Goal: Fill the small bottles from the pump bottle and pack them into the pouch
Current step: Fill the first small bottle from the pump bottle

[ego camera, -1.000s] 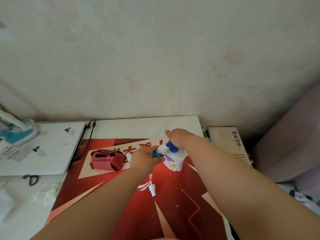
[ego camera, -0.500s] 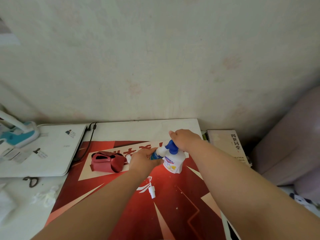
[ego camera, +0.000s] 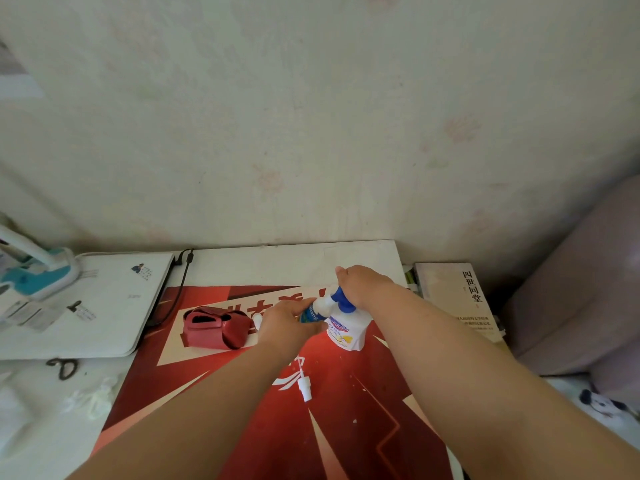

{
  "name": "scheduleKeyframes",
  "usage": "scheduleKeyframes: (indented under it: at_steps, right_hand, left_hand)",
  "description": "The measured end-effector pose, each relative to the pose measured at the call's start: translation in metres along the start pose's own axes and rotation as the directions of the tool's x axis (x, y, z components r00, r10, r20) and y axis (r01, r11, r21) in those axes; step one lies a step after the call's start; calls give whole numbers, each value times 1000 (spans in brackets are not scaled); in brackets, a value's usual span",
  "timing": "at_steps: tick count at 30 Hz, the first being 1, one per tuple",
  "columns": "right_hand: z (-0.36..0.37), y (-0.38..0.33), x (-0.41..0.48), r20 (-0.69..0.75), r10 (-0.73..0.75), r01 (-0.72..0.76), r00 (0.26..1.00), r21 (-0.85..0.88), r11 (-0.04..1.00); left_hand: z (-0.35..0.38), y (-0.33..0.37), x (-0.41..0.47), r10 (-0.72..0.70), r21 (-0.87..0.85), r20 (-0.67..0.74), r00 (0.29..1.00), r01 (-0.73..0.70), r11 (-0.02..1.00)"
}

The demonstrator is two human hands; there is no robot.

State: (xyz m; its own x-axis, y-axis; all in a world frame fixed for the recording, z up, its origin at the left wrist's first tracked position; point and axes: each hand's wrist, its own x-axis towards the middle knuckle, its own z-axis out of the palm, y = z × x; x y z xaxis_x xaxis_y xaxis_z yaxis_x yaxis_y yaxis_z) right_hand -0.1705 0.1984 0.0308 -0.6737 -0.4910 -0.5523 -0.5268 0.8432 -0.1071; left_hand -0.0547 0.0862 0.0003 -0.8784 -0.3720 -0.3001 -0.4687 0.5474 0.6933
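Surface: white table (ego camera: pixel 277 261) set against a pale, faintly patterned wall, largely covered by a red poster-like mat (ego camera: pixel 346 427); 12 o'clock is toward the wall.
Pump bottle: white plastic pump bottle (ego camera: pixel 346 332) with a blue pump head, standing upright on the mat just right of centre, long axis vertical, spout pointing to about 9 o'clock.
Small bottle: small bottle (ego camera: pixel 311 313) with a blue-green label, lifted off the mat at the spout; long axis tilted from 8 to 2 o'clock, open end toward the spout.
Left hand: left hand (ego camera: pixel 289 322) wraps fingers and thumb round the small bottle, hiding most of it.
Right hand: right hand (ego camera: pixel 363 284) sits on the pump head with its fingers curled over it.
Pouch: red soft pouch (ego camera: pixel 216 329) at 9 o'clock of the pump bottle, mouth gaping, apart from both hands.
Loose parts: white spray top (ego camera: pixel 304 388) lying on the mat at 7 o'clock; small white cap (ego camera: pixel 257 318) between the pouch and the left hand.
Surroundings: white laptop (ego camera: pixel 97 306) and black cable (ego camera: pixel 176 299) far left; scissors (ego camera: pixel 64 367) below them; book (ego camera: pixel 464 299) at 3 o'clock, off the table edge.
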Motion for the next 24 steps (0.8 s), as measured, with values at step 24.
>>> scheduleKeyframes:
  at_steps: [24]
  right_hand:
    - [0, -4, 8, 44, 65, -66, 997, 2, 998]
  left_hand:
    - [2, 2, 1, 9, 33, -2, 1000, -9, 999]
